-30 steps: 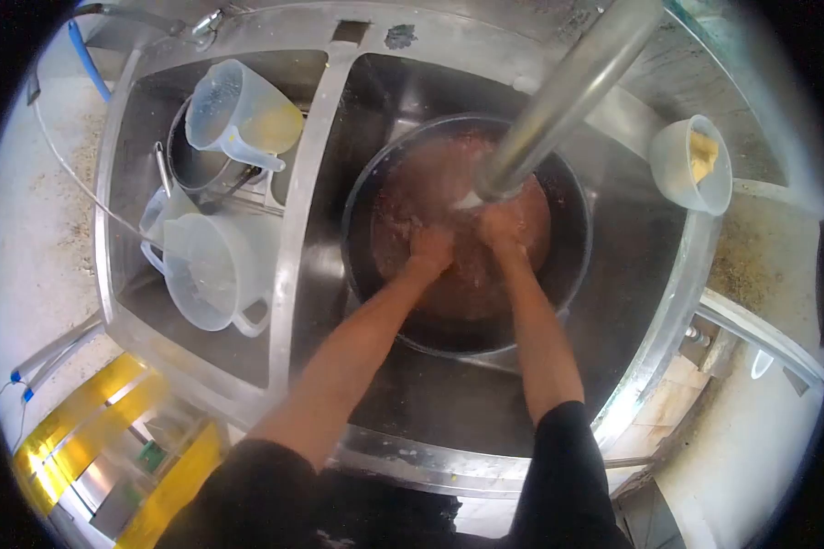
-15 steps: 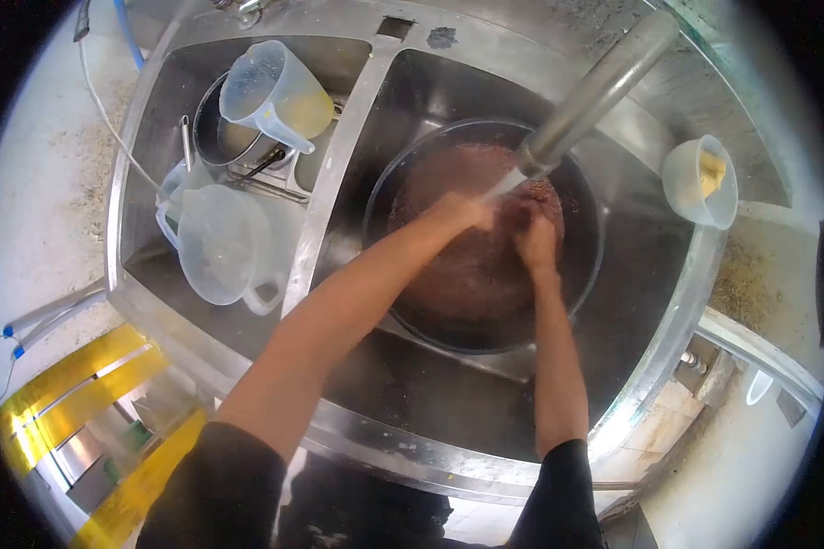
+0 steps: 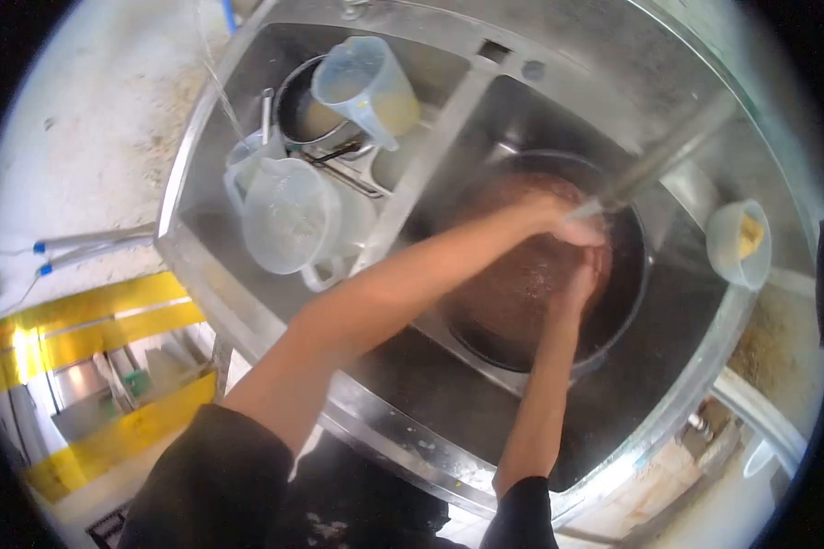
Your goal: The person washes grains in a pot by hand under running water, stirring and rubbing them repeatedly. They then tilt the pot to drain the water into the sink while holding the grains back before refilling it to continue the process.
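Note:
A big dark round pot [image 3: 628, 284] stands in the right sink basin, holding reddish-brown water [image 3: 513, 288] with small reddish grains blurred under it. My left hand [image 3: 572, 222] is over the pot's right part, beneath the end of the metal faucet pipe [image 3: 655, 169], and a stream of water falls on it. Its fingers look stretched out and hold nothing I can see. Just below it, my right hand [image 3: 580, 282] is raised at the water surface with fingers extended towards the left hand. Both hands are somewhat blurred.
In the left basin are a clear measuring jug [image 3: 362, 87], a second translucent jug [image 3: 288, 215], a smaller pot [image 3: 293, 105] and utensils. A translucent container [image 3: 737, 247] with something yellow sits on the sink's right edge. Yellow-edged shelving [image 3: 92, 306] stands at lower left.
The view has tilted and shifted, so the sink appears further right. My hands have come up from the grains in the pot, and the left one is now under the faucet stream.

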Demonstrator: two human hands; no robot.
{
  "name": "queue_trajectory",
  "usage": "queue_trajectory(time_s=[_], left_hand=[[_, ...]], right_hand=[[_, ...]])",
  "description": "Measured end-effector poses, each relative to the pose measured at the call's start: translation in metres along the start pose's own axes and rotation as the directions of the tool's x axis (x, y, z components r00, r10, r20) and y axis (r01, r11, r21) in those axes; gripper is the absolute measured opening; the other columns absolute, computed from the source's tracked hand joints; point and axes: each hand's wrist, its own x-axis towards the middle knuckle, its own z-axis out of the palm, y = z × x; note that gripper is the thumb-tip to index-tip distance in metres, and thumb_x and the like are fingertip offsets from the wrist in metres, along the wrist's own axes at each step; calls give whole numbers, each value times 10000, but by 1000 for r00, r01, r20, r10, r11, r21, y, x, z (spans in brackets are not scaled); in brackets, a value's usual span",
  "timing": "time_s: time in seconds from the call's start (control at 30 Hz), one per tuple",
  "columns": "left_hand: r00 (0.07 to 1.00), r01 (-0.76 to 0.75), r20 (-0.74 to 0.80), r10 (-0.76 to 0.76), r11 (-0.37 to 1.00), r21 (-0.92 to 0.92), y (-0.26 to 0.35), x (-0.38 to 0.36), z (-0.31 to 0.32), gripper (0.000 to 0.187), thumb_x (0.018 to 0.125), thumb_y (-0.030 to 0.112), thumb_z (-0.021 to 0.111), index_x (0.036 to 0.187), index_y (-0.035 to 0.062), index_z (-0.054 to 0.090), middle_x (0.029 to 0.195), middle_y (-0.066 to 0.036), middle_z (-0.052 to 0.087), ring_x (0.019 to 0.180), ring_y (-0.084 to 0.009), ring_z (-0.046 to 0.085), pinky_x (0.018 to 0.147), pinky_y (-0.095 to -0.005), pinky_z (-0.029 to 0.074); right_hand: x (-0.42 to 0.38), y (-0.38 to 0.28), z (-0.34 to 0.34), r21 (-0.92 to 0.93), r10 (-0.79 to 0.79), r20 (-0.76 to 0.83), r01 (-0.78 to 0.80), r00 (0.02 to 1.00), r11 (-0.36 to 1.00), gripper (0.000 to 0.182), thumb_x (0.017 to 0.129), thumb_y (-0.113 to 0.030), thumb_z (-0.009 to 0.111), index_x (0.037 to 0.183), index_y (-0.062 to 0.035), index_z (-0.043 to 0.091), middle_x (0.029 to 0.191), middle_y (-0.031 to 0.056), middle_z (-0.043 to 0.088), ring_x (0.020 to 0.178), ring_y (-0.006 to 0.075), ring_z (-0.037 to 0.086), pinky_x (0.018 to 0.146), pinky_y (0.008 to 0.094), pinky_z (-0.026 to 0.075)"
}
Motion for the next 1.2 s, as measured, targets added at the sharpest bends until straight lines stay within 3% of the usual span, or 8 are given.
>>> queue_trajectory(time_s=[0.17, 0.4, 0.63, 0.77, 0.9, 1.0, 1.07, 1.2], left_hand=[[822, 209, -396, -409, 863, -459, 72, -73, -23, 486, 901, 493, 521, 1015, 52, 688, 1061, -204, 677, 1031, -354, 645, 909, -462, 508], [789, 109, -484, -377, 862, -494, 27, -86, 15, 708, 986, 608, 238, 1500, 127, 320, 1569, -152, 243, 1457, -334, 190, 1196, -407, 112], [742, 77, -490, -457, 785, -615, 23, -80, 37, 540, 1033, 377, 211, 1406, 59, 438, 1550, -145, 287, 1459, -287, 205, 1194, -452, 121], [632, -120, -724, -275, 889, -443, 19, -56, 35, 563, 1028, 407, 246, 1199, -17, 574, 1299, -247, 538, 1276, -358, 461, 1066, -509, 320], [668, -152, -669, -324, 821, -550, 41, -60, 11, 464, 1009, 323, 303, 1077, -5, 623, 1089, -232, 625, 1068, -396, 566, 966, -521, 393], [836, 135, -375, -400, 814, -565, 32, -67, 15, 653, 1015, 516, 264, 1420, 30, 425, 1500, -172, 373, 1416, -314, 298, 1177, -400, 208], [364, -215, -909, -202, 932, -293, 24, -60, 37, 452, 978, 363, 397, 1068, -18, 622, 1078, -199, 645, 988, -371, 596, 951, -509, 405], [686, -132, -674, -273, 865, -484, 43, -114, 11, 487, 995, 378, 379, 1162, -18, 609, 1193, -214, 616, 1118, -370, 564, 1028, -495, 365]], right_hand=[[-4, -1, 45, 251, 298, 167, -333, 940, 909, 465, 980, -468, 427, 1274, -119, 520, 1179, 82, 569, 1106, 274, 537, 983, 465, 414], [10, 7, 76, 311, 258, 269, -337, 928, 888, 483, 986, -483, 403, 1248, -102, 542, 1162, 101, 589, 1106, 293, 543, 949, 487, 450], [81, 71, 2, 114, 39, 360, -86, 932, 990, 598, 1000, -546, 313, 1247, -56, 551, 1238, 140, 588, 1145, 301, 551, 1020, 467, 418], [8, -33, 83, 146, 232, 681, -439, 694, 887, 589, 1013, -506, 313, 1251, -16, 537, 1205, 180, 590, 1133, 323, 546, 1020, 460, 416], [1, -44, 90, 101, 352, 501, -457, 791, 884, 546, 1011, -480, 338, 1244, -32, 543, 1193, 165, 593, 1122, 322, 546, 981, 480, 443], [-1, -46, 95, 57, 417, 327, -458, 848, 887, 514, 1009, -461, 357, 1239, -44, 548, 1184, 155, 595, 1113, 321, 546, 951, 495, 463], [0, -44, 101, 56, 413, 192, -430, 890, 901, 492, 1008, -448, 369, 1236, -52, 551, 1178, 148, 596, 1108, 320, 547, 931, 505, 477], [-8, -11, 103, -98, 110, 52, -105, 993, 990, 534, 1009, -460, 352, 1241, -24, 556, 1198, 167, 600, 1094, 330, 565, 943, 476, 475]])
